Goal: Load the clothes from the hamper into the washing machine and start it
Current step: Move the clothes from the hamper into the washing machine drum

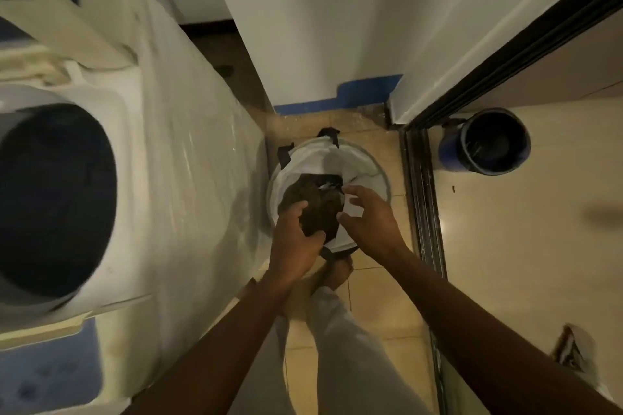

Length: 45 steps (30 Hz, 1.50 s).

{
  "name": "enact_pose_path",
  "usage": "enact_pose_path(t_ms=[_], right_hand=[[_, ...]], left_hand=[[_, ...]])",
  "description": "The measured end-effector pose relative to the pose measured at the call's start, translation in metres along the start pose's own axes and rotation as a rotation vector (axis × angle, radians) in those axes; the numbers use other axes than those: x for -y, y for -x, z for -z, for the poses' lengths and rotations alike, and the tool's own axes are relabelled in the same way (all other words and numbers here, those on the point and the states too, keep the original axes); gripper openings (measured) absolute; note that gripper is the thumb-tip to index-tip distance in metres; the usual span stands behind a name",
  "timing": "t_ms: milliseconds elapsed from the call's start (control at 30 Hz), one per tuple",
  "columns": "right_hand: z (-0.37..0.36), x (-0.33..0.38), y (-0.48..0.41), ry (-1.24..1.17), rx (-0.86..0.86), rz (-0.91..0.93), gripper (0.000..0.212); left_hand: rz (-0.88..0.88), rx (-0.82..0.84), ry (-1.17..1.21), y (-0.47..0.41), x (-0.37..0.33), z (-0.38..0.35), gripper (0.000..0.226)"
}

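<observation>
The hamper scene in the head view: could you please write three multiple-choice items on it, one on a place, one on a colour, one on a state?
1. Where does the hamper stand?
A. On the floor right of the washing machine
B. On top of the machine
C. Beyond the sliding door track

2. What colour is the garment being picked up?
A. Red
B. Dark brown
C. Yellow

3. How is the washer drum opening?
A. Covered by a lid
B. Blocked by a basket
C. Open and dark

Answers:
1 A, it sits on the tiles beside the machine.
2 B, the left hand grips brown cloth while the right hand is spread beside it.
3 C, no lid covers it.
</observation>
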State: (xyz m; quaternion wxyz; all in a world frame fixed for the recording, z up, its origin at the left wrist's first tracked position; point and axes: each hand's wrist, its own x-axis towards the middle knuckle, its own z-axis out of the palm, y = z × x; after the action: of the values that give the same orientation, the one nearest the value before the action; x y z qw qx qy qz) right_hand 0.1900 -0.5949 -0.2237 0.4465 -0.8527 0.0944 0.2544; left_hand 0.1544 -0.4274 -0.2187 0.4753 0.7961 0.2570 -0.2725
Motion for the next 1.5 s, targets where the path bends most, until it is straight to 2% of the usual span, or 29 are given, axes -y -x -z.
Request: enact_pose_path(t_ms=[233, 367, 467, 533, 600, 667, 700, 767, 867, 900, 967, 1067, 1100, 1167, 1200, 1233, 1267, 1333, 1400, 1433, 1500], right_hand=[[-0.046, -0.107, -0.111, 0.171, 0.145, -0.007, 0.055], [-0.083, -0.168, -0.171, 0.196, 0.186, 0.174, 0.035], [-0.122, -0.222, -0.223, 0.233, 0.279, 0.175, 0.024], [-0.151, -0.258, -0.260, 0.272, 0.322, 0.175, 0.022], [-0.173, -0.286, -0.291, 0.294, 0.392, 0.153, 0.019], [-0.188, -0.305, -0.318, 0.376, 0.444, 0.121, 0.028], [-0.191, -0.309, -0.326, 0.404, 0.462, 0.118, 0.039], [-0.196, -0.320, -0.338, 0.489, 0.500, 0.167, 0.058], [-0.204, -0.334, -0.352, 0.684, 0.582, 0.275, 0.034], [-0.206, -0.339, -0.356, 0.740, 0.640, 0.223, 0.035], [-0.210, -0.354, -0.352, 0.913, 0.705, -0.009, 0.049], [-0.221, -0.382, -0.344, 0.946, 0.541, -0.069, 0.054], [-0.225, -0.387, -0.344, 0.905, 0.493, -0.078, 0.070], [-0.235, -0.393, -0.343, 0.829, 0.554, -0.129, 0.135], [-0.240, -0.395, -0.344, 0.754, 0.563, -0.117, 0.155], [-0.247, -0.397, -0.346, 0.651, 0.543, -0.107, 0.157], [-0.250, -0.397, -0.344, 0.563, 0.492, -0.067, 0.147], [-0.253, -0.400, -0.341, 0.499, 0.386, 0.004, 0.112], [-0.251, -0.403, -0.341, 0.513, 0.332, 0.025, 0.075], [-0.250, -0.400, -0.339, 0.503, 0.308, 0.029, 0.063], [-0.248, -0.386, -0.333, 0.444, 0.260, 0.043, 0.051]], left_hand=[[0.076, 0.008, -0.142, -0.128, 0.071, -0.077, 0.086], [0.076, 0.016, -0.154, -0.222, 0.147, -0.118, 0.081], [0.116, 0.027, -0.205, -0.281, 0.186, -0.138, 0.074], [0.165, 0.048, -0.266, -0.309, 0.199, -0.146, 0.088], [0.126, 0.067, -0.357, -0.342, 0.231, -0.158, 0.111], [0.131, 0.080, -0.499, -0.380, 0.280, -0.174, 0.140], [0.168, 0.115, -0.560, -0.386, 0.287, -0.178, 0.149], [0.272, 0.176, -0.559, -0.392, 0.293, -0.189, 0.153], [0.325, 0.203, -0.473, -0.403, 0.310, -0.205, 0.145], [0.333, 0.205, -0.434, -0.408, 0.317, -0.212, 0.142], [0.345, 0.198, -0.372, -0.410, 0.323, -0.224, 0.130], [0.317, 0.097, -0.382, -0.412, 0.329, -0.239, 0.124], [0.324, 0.059, -0.368, -0.415, 0.336, -0.243, 0.123], [0.292, -0.023, -0.373, -0.436, 0.374, -0.254, 0.118], [0.260, -0.026, -0.411, -0.434, 0.370, -0.252, 0.116], [0.211, -0.015, -0.436, -0.426, 0.359, -0.248, 0.112], [0.155, 0.003, -0.438, -0.420, 0.351, -0.245, 0.104], [0.091, 0.014, -0.344, -0.411, 0.338, -0.239, 0.078], [0.118, -0.076, -0.231, -0.410, 0.341, -0.233, 0.069], [0.146, -0.106, -0.211, -0.407, 0.340, -0.230, 0.065], [0.157, -0.119, -0.171, -0.398, 0.334, -0.226, 0.050]])
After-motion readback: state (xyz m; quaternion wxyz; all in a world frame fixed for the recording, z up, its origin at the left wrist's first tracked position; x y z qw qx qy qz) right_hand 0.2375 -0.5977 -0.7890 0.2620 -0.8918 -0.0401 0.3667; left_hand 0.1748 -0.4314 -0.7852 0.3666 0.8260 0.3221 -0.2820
